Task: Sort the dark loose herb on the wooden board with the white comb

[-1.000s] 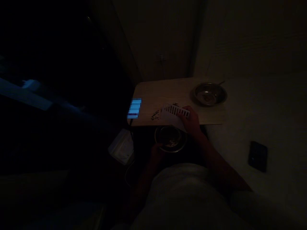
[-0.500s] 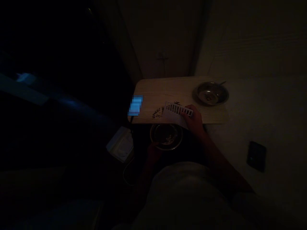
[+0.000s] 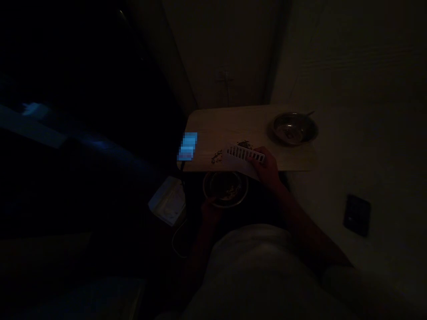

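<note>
In the dim head view, my right hand is closed around one end of a flat white piece with a row of dark slots, held over the front edge of the wooden table. Small dark bits lie scattered on the wood beside and behind it. My left hand grips the near left rim of a round metal bowl, which is below the table edge. Pale bits lie inside this bowl. What the bits are, I cannot make out.
A second metal bowl with a utensil handle stands at the table's right end. A lit, blurred-out phone screen is at the left end. A dark phone-like object lies on the pale surface at right. A white container sits low left.
My left hand has shifted the metal bowl leftward along the table edge. The slotted white piece moved slightly right, then back left, in my right hand.
</note>
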Available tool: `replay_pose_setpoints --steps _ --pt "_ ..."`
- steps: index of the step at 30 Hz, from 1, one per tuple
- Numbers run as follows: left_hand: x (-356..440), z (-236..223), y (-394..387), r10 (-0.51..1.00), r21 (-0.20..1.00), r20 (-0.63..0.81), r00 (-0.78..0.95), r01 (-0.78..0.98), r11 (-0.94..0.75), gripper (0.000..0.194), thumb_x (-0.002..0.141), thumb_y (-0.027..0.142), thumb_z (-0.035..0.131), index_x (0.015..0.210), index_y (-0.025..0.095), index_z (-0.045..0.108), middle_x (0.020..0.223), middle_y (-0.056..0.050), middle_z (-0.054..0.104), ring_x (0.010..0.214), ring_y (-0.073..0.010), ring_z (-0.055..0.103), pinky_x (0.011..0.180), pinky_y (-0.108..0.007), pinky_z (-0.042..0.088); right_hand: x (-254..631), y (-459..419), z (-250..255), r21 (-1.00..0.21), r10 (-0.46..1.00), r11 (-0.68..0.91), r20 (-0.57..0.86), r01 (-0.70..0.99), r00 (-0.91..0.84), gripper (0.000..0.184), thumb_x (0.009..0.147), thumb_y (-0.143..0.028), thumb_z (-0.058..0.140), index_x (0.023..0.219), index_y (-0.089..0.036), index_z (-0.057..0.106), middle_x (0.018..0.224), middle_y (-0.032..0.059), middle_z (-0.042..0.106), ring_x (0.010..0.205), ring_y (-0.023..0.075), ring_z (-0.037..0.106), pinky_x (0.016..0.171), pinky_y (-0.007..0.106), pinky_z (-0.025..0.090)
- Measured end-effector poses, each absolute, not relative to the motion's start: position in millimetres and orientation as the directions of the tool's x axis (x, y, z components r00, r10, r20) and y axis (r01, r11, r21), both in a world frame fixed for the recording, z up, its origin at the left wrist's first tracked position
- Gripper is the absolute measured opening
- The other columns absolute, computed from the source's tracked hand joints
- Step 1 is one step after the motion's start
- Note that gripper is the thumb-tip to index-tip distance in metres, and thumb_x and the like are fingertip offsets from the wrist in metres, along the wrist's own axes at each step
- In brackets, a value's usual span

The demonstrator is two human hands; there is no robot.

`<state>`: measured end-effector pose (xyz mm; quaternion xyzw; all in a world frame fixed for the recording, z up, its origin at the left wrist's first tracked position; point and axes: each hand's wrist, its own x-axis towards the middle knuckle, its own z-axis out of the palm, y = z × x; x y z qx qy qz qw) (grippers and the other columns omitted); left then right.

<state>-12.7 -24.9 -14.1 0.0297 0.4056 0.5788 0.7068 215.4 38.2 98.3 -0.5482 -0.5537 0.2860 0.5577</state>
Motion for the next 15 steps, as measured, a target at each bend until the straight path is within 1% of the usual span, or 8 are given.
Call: replay_pose_setpoints --steps 4,10,15 --pt "-12.0 -10.2 -25.9 0.823 0.501 -0.568 0.012 -0.788 0.357 0.033 0.066 0.015 0.064 0.098 0.020 0.070 0.092 -0.004 0.075 0.102 -0.0288 0.067 0.093 -0.046 0.052 214.0 39.6 96.6 -0.927 0.928 0.236 0.304 0.292 0.214 0.017 0.082 -0.036 0.063 0.088 -0.022 0.055 0.073 -0.0020 0.059 0.064 0.0146 0.052 0.059 0.027 0.040" --pt "-11.9 -9.1 -28.8 0.833 0.553 -0.551 -0.040 -0.765 0.330 0.027 0.068 0.017 0.066 0.094 0.023 0.070 0.093 -0.004 0.075 0.105 -0.0277 0.066 0.093 -0.043 0.052 212.9 39.2 97.5 -0.924 0.932 0.247 0.309 0.293 0.190 0.016 0.083 -0.036 0.062 0.088 -0.022 0.056 0.073 -0.0021 0.059 0.064 0.0141 0.052 0.058 0.026 0.039" --pt "-12.0 -9.4 -27.6 0.825 0.538 -0.563 -0.043 -0.777 0.326 0.027 0.067 0.016 0.066 0.093 0.021 0.070 0.091 -0.004 0.075 0.103 -0.0281 0.067 0.092 -0.044 0.052 211.2 39.4 96.5 -0.923 0.932 0.244 0.308 0.297 0.191 0.017 0.083 -0.037 0.063 0.086 -0.022 0.056 0.071 -0.0021 0.057 0.063 0.0141 0.050 0.058 0.026 0.039"
